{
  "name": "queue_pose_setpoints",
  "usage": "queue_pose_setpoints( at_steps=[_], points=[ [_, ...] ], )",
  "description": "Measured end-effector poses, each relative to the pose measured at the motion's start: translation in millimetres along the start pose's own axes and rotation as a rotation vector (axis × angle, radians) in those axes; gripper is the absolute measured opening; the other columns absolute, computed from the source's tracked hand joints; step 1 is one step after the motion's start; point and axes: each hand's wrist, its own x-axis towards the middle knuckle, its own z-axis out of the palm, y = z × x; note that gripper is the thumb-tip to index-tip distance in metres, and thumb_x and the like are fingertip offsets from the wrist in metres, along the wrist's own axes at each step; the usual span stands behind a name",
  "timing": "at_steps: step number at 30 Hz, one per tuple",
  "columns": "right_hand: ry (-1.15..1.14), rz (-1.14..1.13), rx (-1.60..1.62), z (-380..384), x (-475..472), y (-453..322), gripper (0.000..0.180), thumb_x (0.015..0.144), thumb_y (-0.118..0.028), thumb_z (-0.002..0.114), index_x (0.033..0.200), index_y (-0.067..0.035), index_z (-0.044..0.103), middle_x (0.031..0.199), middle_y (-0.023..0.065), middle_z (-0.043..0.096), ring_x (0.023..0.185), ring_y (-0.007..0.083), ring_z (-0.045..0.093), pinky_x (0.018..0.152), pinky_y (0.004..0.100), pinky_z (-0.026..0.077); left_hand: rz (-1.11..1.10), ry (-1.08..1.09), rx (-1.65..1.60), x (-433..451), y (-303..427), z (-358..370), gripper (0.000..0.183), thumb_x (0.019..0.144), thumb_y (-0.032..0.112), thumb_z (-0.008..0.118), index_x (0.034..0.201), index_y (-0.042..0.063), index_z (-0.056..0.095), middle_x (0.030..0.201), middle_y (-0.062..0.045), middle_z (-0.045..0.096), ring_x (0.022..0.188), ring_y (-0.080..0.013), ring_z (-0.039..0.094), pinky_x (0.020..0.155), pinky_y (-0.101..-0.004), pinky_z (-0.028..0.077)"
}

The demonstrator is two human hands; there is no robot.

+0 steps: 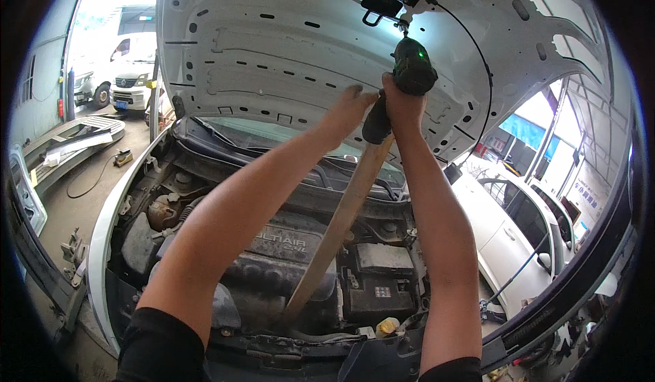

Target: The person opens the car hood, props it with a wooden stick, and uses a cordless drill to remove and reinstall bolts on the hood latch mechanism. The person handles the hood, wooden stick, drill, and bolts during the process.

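My right hand (404,98) grips the handle of a dark cordless power driver (413,70), which points up with a green light on its body. Its tip meets the hardware under a black hood latch bracket (381,6) on the raised white hood (286,39), where a bright light falls. My left hand (350,110) is raised beside the driver's handle, fingers partly spread; whether it touches the tool I cannot tell. A wooden prop (340,223) slants from the engine bay up behind the driver's base. A black cable (483,57) runs down the hood from the latch.
Below lie the plastic engine cover (286,239), the battery (381,295), a coolant reservoir (164,210) and a yellow cap (387,327). A white car (506,228) stands at right. Metal panels (82,136) and a corded tool (123,157) are on the floor at left; white vehicles (132,72) stand beyond.
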Motion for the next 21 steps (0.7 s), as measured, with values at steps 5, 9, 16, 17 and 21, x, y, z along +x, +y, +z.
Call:
queue_pose_setpoints(
  at_steps=[5,9,16,17,21],
  points=[
    [0.046,-0.058,-0.092,-7.3,4.5,12.6,0.033,0.074,-0.030,0.071,0.091,-0.003,0.063,0.077,0.0109,0.066,0.074,0.0272,0.065,0.070,0.0390,0.050,0.269,0.070,0.196,58.3,28.3,5.5,0.034,0.095,0.021,0.046,0.125,0.006,0.049,0.134,-0.015,0.044,0.124,-0.0242,0.044,0.100,-0.0370,0.038],
    [-0.031,-0.133,-0.102,31.4,-3.0,-26.1,0.027,0.077,-0.030,0.069,0.075,-0.003,0.065,0.063,0.0063,0.064,0.058,0.0188,0.063,0.059,0.0342,0.048,0.316,0.114,0.056,145.8,34.9,-54.4,0.027,0.095,0.019,0.050,0.118,0.005,0.050,0.123,-0.013,0.053,0.120,-0.0230,0.048,0.098,-0.0364,0.043],
    [0.130,-0.361,-0.184,-3.2,4.7,10.6,0.035,0.076,-0.033,0.069,0.091,-0.003,0.063,0.081,0.0151,0.066,0.080,0.0343,0.064,0.072,0.0425,0.049,0.053,0.073,-0.295,153.0,78.0,21.5,0.033,0.096,0.024,0.051,0.123,0.005,0.051,0.120,-0.011,0.059,0.105,-0.0223,0.059,0.091,-0.0339,0.049],
    [0.138,-0.337,-0.149,-4.6,-1.9,1.9,0.035,0.076,-0.033,0.069,0.092,-0.003,0.063,0.082,0.0156,0.066,0.080,0.0347,0.064,0.073,0.0427,0.049,0.070,0.022,-0.427,156.5,75.7,19.6,0.032,0.097,0.026,0.047,0.120,0.005,0.052,0.117,-0.013,0.060,0.102,-0.0241,0.061,0.088,-0.0362,0.050],
    [0.014,-0.180,-0.173,-17.0,-1.3,6.0,0.036,0.075,-0.032,0.070,0.094,-0.002,0.062,0.085,0.0167,0.066,0.083,0.0361,0.064,0.074,0.0434,0.049,0.046,-0.069,-0.691,155.5,76.8,32.3,0.042,0.099,0.036,0.037,0.112,-0.001,0.054,0.110,-0.019,0.065,0.095,-0.0283,0.066,0.079,-0.0386,0.054]
  ],
)
